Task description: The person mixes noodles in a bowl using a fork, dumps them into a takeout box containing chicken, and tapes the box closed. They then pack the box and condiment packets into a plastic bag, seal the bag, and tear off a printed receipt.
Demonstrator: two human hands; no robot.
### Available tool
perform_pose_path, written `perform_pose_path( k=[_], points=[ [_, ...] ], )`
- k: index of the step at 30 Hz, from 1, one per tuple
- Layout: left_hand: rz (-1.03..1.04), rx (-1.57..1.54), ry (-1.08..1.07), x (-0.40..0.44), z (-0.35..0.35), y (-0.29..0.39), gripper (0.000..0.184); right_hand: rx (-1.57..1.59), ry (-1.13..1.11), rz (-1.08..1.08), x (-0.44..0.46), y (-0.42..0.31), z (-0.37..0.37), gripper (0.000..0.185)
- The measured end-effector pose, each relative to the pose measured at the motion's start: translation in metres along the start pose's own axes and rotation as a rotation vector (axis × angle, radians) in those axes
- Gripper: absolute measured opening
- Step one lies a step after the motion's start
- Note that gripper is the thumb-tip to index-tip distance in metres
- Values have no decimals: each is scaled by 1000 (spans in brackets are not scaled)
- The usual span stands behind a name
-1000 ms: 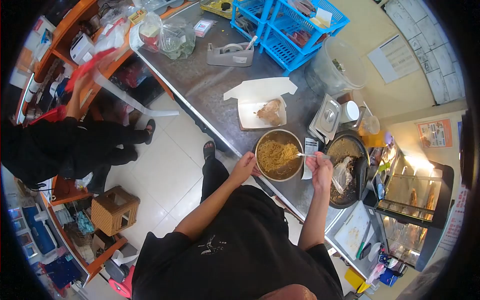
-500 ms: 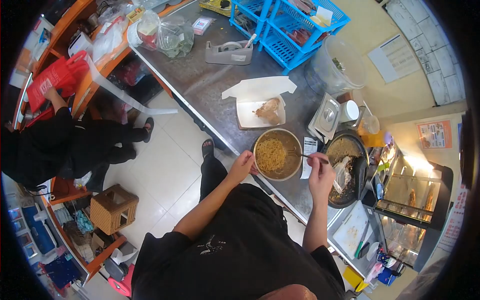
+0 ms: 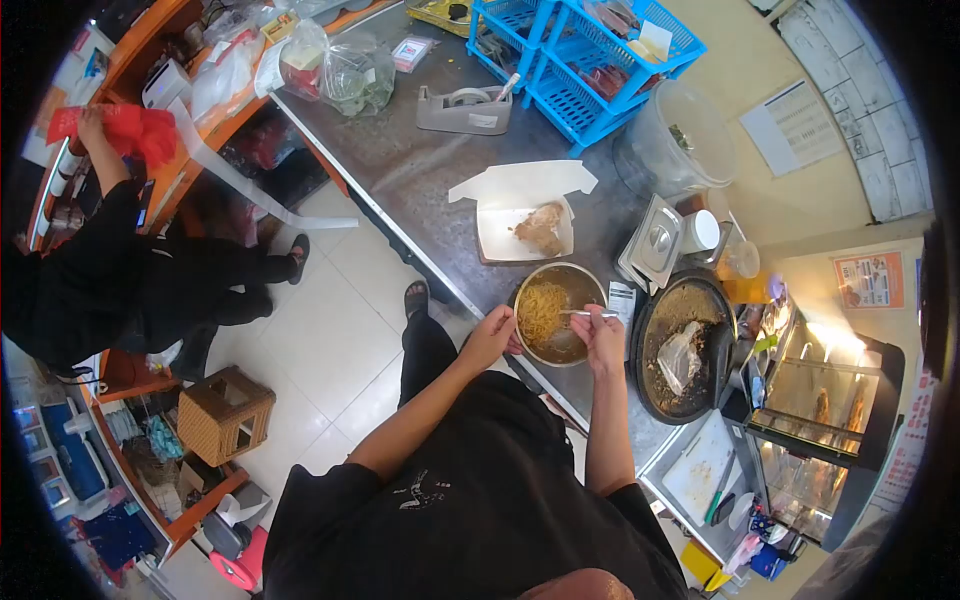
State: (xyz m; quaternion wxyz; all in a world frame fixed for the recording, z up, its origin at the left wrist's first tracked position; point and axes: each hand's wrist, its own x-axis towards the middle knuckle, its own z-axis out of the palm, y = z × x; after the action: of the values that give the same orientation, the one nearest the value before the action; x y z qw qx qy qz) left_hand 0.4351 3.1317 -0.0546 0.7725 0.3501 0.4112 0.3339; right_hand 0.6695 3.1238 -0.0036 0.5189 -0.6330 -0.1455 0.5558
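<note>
A metal bowl [image 3: 586, 288] of noodles [image 3: 541, 314] rests near the counter's front edge. My left hand [image 3: 490, 338] pinches the bowl's left rim. Closed around a fork [image 3: 588, 313], my right hand [image 3: 602, 342] is over the bowl's right side, and the fork's tines reach the noodles. Just beyond the bowl stands an open white takeaway box [image 3: 491, 232] holding a browned piece of food, apparently fried chicken [image 3: 543, 228]. A printed slip [image 3: 621, 300] lies partly behind my right hand.
To the right sits a dark round pan [image 3: 650, 378] with a crumpled plastic bag [image 3: 680, 357] in it. A lidded steel container [image 3: 655, 243], a tape dispenser [image 3: 463, 112] and blue basket racks [image 3: 575, 100] stand further back. At left, another person [image 3: 110, 250] handles a red bag [image 3: 125, 132].
My right hand has moved left with the fork, from beside the bowl to over it. The fork now meets the noodles. The other person's arm and red bag have shifted.
</note>
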Motion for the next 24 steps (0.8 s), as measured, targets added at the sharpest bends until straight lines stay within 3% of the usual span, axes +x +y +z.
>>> perform_pose_path(
  k=[10, 17, 20, 23, 24],
  points=[
    [-9, -25, -6, -2, -1, 6, 16, 200, 1, -57, -13, -31, -42, 20],
    [-18, -5, 6, -2, 3, 8, 17, -134, 62, -490, -59, -67, -3, 17],
    [-18, -4, 5, 0, 3, 7, 18, -824, -99, -654, -97, -79, 29, 17],
    [-18, 3, 9, 0, 1, 7, 18, -819, -20, -750, -105, -100, 29, 17],
    [-16, 4, 10, 0, 0, 6, 17, -663, 43, -717, -100, -100, 23, 15]
  ],
)
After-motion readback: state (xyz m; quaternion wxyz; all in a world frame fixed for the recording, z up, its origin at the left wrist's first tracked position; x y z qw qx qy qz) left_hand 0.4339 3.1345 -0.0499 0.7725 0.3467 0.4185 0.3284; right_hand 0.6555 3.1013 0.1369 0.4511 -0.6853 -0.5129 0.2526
